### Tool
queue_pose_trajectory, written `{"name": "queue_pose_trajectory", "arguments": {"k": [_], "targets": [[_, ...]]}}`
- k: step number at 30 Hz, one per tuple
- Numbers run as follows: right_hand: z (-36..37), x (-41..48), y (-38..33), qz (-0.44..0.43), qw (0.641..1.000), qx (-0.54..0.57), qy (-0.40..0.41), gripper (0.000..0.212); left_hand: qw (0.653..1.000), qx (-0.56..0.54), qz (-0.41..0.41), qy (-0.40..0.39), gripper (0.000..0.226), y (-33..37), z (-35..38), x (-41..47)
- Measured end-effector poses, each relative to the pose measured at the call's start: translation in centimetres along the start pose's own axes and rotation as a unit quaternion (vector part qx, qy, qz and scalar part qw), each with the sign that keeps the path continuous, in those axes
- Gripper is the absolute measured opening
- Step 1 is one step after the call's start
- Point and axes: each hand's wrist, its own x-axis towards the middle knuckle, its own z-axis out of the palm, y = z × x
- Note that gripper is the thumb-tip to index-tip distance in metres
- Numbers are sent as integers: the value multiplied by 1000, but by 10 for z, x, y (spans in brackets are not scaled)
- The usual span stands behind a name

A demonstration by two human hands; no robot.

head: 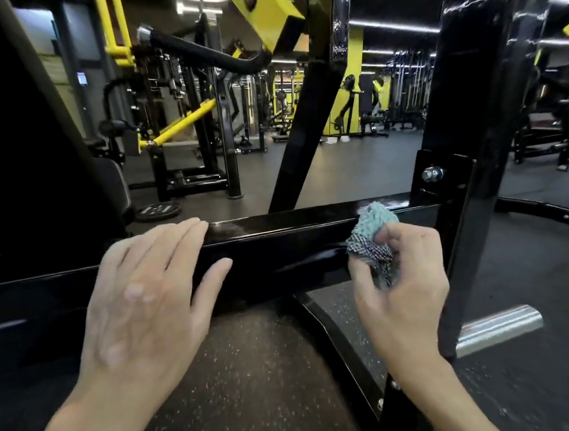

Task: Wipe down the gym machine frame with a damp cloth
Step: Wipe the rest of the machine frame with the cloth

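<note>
A glossy black horizontal frame bar of the gym machine runs across the middle of the head view. My left hand lies flat on it, fingers spread over its top edge, holding nothing. My right hand grips a bunched teal and checked cloth and presses it against the bar's right end, close to the black upright post. The bar's top surface shines with a wet streak between the two hands.
A bolted bracket joins the bar to the upright. A slanted black strut rises behind the bar. A chrome peg sticks out low on the right. Speckled rubber floor lies below. Yellow and black machines fill the background.
</note>
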Motion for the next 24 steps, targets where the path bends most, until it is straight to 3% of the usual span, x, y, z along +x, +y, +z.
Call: {"name": "queue_pose_trajectory", "arguments": {"k": [3,6,11,14,19,24], "targets": [[-2,-4,-8,39,998,40,-21,25,1000,0,1,7,48,-1,2,0],[-3,0,-9,61,998,31,3,16,1000,-14,-2,5,49,-1,1,0],[-2,0,-4,145,986,76,42,39,1000,-27,2,-2,50,-4,-1,0],[1,-5,1,93,992,2,81,29,1000,-22,7,-10,50,-5,-2,0],[22,-21,-3,42,992,-5,122,25,1000,5,3,-9,49,0,3,-4],[36,-44,-23,-90,994,-31,44,23,999,36,-26,-16,52,10,3,-11]]}}
